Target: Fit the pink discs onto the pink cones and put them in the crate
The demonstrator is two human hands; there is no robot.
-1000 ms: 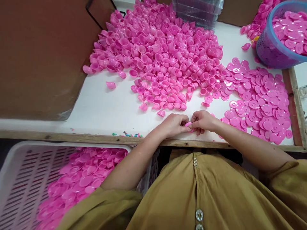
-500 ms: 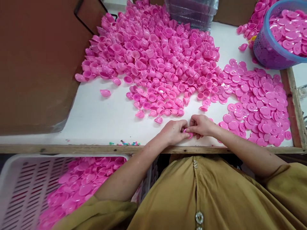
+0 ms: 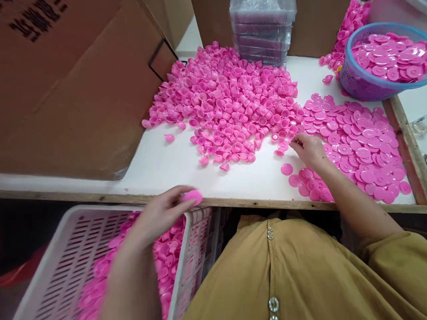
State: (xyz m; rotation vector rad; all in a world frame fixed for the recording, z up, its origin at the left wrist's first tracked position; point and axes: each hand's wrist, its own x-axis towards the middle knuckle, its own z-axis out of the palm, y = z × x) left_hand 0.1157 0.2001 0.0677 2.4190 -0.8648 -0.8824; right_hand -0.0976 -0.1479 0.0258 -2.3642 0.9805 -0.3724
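My left hand (image 3: 166,212) pinches a round pink toy saucer (image 3: 193,197) between thumb and fingers, above the table's front edge and the inner side of the white crate. Motion blurs this hand slightly. My right hand (image 3: 309,150) is over the white table, its fingertips drawn together beside a loose toy saucer (image 3: 283,146); whether anything sits between them cannot be seen. A large heap of pink toy cups (image 3: 230,102) lies beyond and left of that hand. Many flat pink saucers (image 3: 362,151) spread out under and to the right of my right forearm.
A white slotted crate (image 3: 71,249) filled with pink pieces stands below the table's wooden edge (image 3: 247,203). A big cardboard box (image 3: 73,111) blocks the left side. At the back are a wrapped clear stack (image 3: 262,35) and a blue basket (image 3: 362,91) of saucers.
My hands were together at the table's front edge on a pink piece. The left has swung left over the crate with a saucer; the right has moved right and forward to the cups and saucers.
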